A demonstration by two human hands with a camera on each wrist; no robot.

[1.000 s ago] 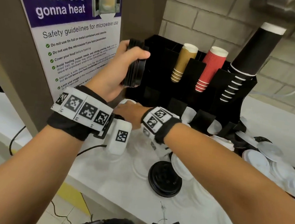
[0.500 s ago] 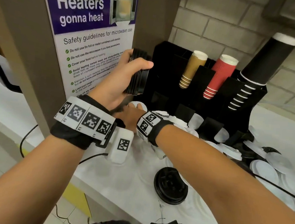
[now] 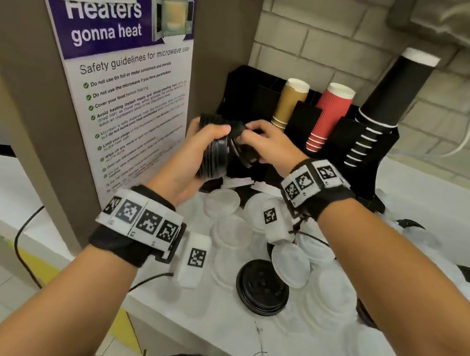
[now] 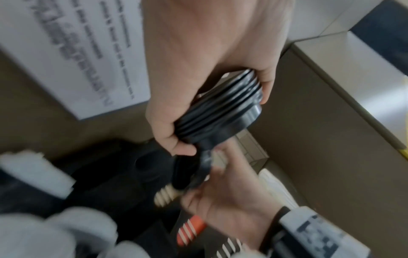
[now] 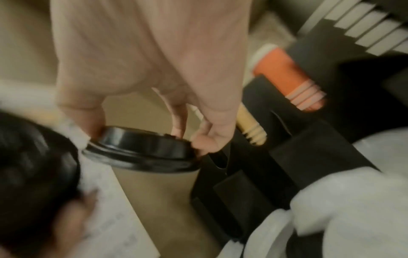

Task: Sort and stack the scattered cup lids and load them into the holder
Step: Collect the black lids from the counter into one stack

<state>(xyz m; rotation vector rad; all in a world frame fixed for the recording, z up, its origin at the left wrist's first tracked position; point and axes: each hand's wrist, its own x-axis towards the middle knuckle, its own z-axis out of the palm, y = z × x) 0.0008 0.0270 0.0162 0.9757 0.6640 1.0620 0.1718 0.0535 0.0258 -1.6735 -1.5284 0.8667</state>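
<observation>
The left hand [image 3: 199,150] is gripping the black lid stack [image 4: 223,111] while the right hand [image 3: 272,150] is pinching one black lid [image 5: 141,148], probably needing to align it onto that stack next

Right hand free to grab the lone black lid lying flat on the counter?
Probably not yet. The right hand already pinches a single black lid by the left hand's stack. The counter lid itself lies uncovered below its forearm.

Black lids [image 3: 216,152] glossy plastic; red cups [image 3: 330,115] ribbed paper.
</observation>
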